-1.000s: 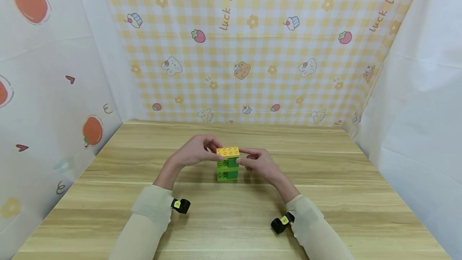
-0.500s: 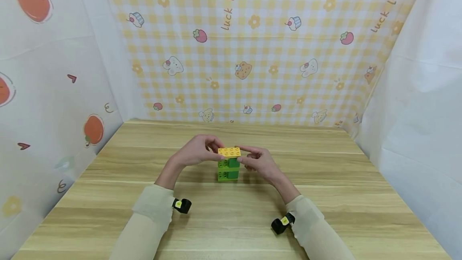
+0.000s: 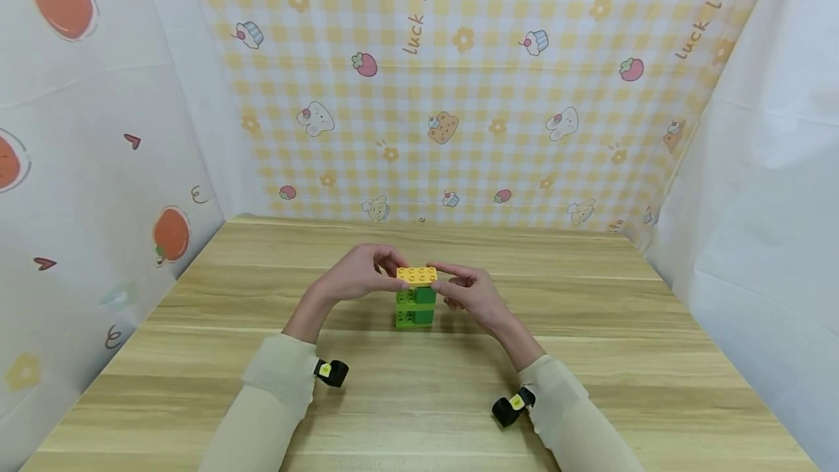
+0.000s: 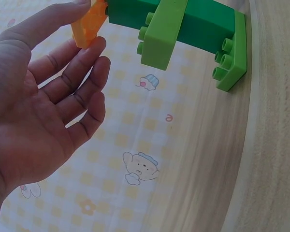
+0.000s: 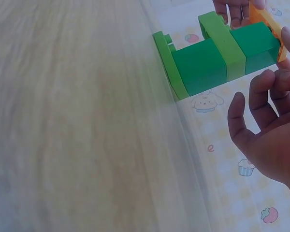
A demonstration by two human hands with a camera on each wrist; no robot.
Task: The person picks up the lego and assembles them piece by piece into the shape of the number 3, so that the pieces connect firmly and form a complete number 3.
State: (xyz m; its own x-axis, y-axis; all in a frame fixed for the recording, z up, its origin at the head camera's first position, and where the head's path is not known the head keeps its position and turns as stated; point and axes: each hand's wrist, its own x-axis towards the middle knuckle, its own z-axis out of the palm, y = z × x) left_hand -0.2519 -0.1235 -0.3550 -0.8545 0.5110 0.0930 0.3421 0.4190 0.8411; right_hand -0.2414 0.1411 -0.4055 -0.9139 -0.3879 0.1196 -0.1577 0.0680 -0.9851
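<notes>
A small tower of toy building bricks stands upright on the table. Light green plates, one as its base (image 3: 414, 325) and one midway up (image 4: 164, 36), alternate with dark green bricks (image 5: 200, 65), which cover only the right part of the plates, so studs show at left. Across the top lies a yellow building brick (image 3: 416, 277), flat and studded. My left hand (image 3: 357, 272) pinches its left end between thumb and index finger, other fingers loosely bent. My right hand (image 3: 473, 291) holds its right end with thumb in front and index finger behind. Part of that grip falls outside the right wrist view.
The wooden table (image 3: 419, 399) runs back to a yellow checked cloth (image 3: 459, 93). White cloth walls (image 3: 98, 130) close off both sides. A small black camera is worn on the left wrist (image 3: 332, 373) and another on the right wrist (image 3: 513, 406).
My right thumb has risen slightly from the upper dark green brick to the yellow brick's edge, and the index finger reaches a little further left. The left hand keeps its pinch; the tower stands as before.
</notes>
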